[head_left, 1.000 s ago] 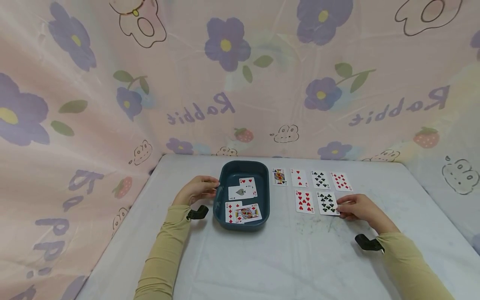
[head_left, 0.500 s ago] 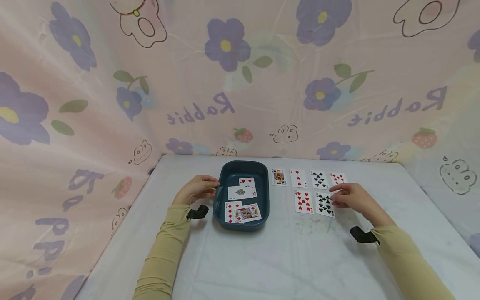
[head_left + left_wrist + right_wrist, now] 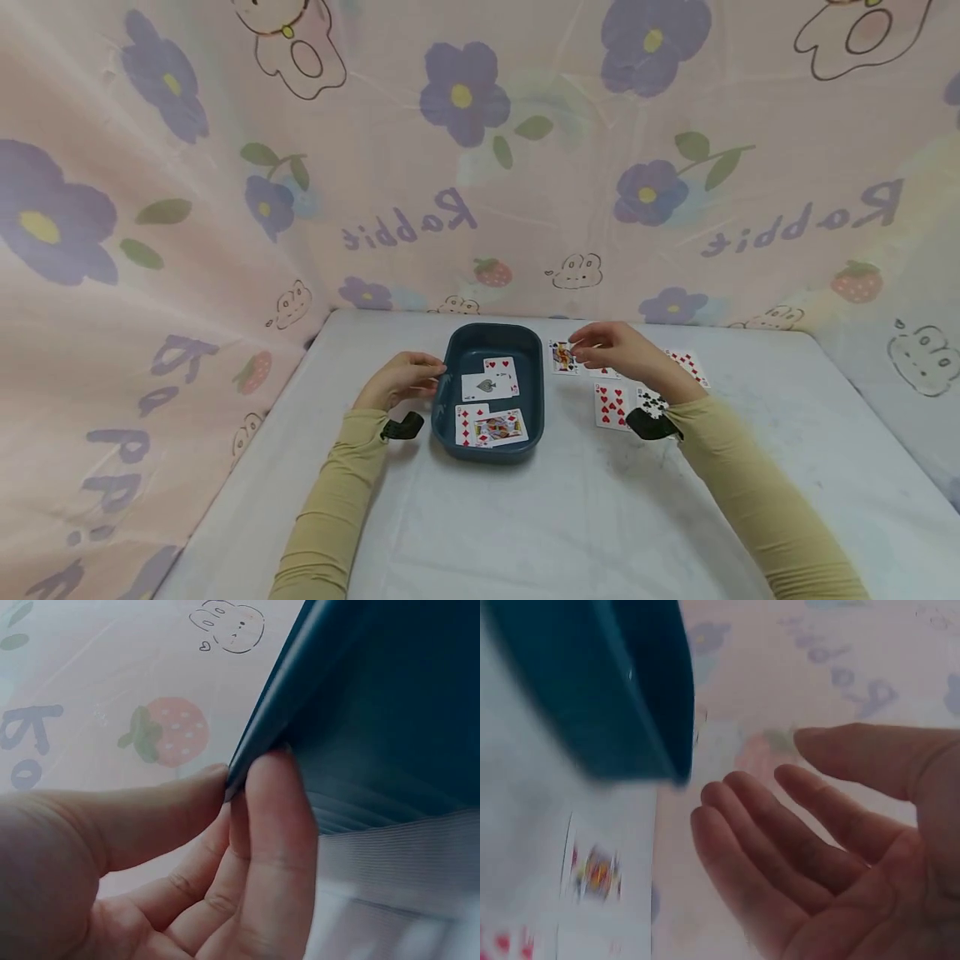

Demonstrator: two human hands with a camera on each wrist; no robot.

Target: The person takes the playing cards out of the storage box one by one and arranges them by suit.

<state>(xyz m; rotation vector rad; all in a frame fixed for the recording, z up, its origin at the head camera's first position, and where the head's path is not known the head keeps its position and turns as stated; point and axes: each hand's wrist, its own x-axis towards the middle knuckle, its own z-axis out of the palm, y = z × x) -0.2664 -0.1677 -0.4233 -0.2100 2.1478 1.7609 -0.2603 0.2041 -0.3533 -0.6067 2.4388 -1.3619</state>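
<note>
At the left wall of a dark teal tray (image 3: 487, 456), my left hand (image 3: 401, 379) pinches the rim between thumb and fingers, plain in the left wrist view. Several playing cards lie inside, among them an ace of spades (image 3: 480, 387) and a face card (image 3: 504, 427). My right hand (image 3: 630, 354) is above the back row of cards, its relaxed fingers holding nothing in the right wrist view (image 3: 810, 855). Its fingertips overlap another face card (image 3: 561, 358), right of the tray. A hearts card behind the hand is mostly hidden.
Nearer the front lies a hearts card (image 3: 610, 406) beside a clubs card (image 3: 651, 402), partly covered by the right wrist's black camera mount (image 3: 651, 423). A diamonds card (image 3: 688, 364) ends the back row. Patterned cloth (image 3: 525, 183) hangs behind the white-covered table (image 3: 480, 533).
My right hand has left the clubs card at the front, which was shifted slightly left, and moved left and back over the rear row. My left hand keeps its grip on the tray.
</note>
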